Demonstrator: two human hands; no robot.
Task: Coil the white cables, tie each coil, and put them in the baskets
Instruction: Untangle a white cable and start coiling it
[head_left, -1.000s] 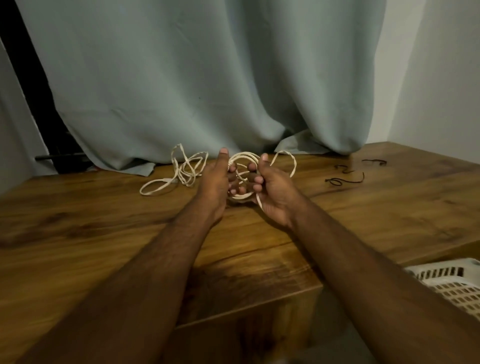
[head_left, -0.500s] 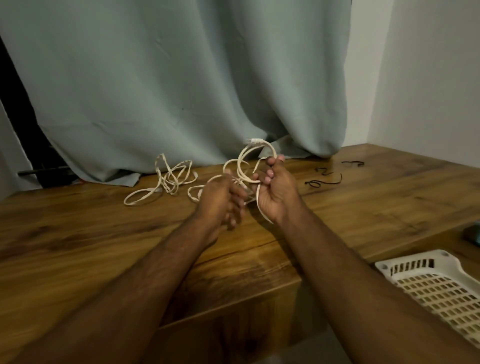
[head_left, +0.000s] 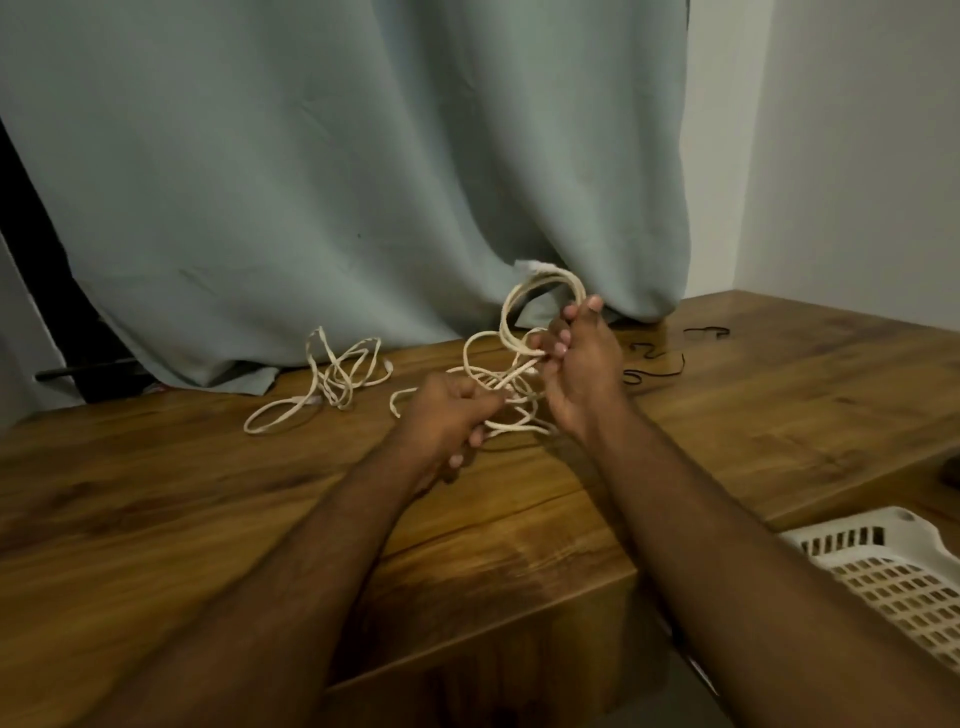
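A grey-green curtain (head_left: 337, 171) hung behind the wooden table (head_left: 156, 493). A white perforated basket (head_left: 883, 577) sat low to the right, nearer the right arm. The right hand (head_left: 579, 374) gripped the upright loops of the white cable (head_left: 540, 306), whose slack trailed leftward into the left hand (head_left: 447, 415), fingers curled round a strand. A second white cable (head_left: 332, 379) lay loose, well left.

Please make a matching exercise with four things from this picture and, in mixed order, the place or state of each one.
Things:
1. right hand
2. loose white cable
3. basket
4. black ties

Places or states:
A. below the table's edge, at lower right
B. lying tangled on the table, left of both hands
C. holding up loops of cable
D. on the table, right of the hands

Pairs: 1-C, 2-B, 3-A, 4-D
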